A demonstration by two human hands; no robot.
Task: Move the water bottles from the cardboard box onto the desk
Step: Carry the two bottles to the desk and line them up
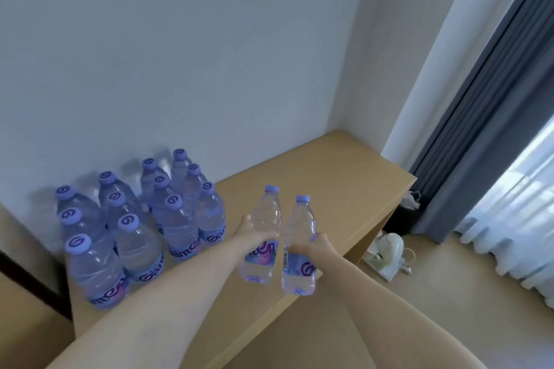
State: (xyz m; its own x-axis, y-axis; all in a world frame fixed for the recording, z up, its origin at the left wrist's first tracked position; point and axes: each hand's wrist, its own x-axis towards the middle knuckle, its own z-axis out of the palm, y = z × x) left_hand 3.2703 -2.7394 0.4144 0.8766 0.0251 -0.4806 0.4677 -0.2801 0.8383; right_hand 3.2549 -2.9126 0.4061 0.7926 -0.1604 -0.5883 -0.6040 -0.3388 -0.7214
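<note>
While hands (254,235) hold bottles (263,219), desk (344,177) open.

Your way onto the desk (329,165) is blocked at lower left of the frame by a tight cluster of upright bottles (141,219) standing against the wall (180,54); no gap between them lets a hand through. To the right of that cluster, bare desk top runs back to the far corner, and you can pass there. The two bottles you carry, one in the left hand (254,237) and one in the right hand (314,244), nearly touch each other at frame centre. The desk's right edge drops to the floor, with a curtain (479,129) beyond.
</note>
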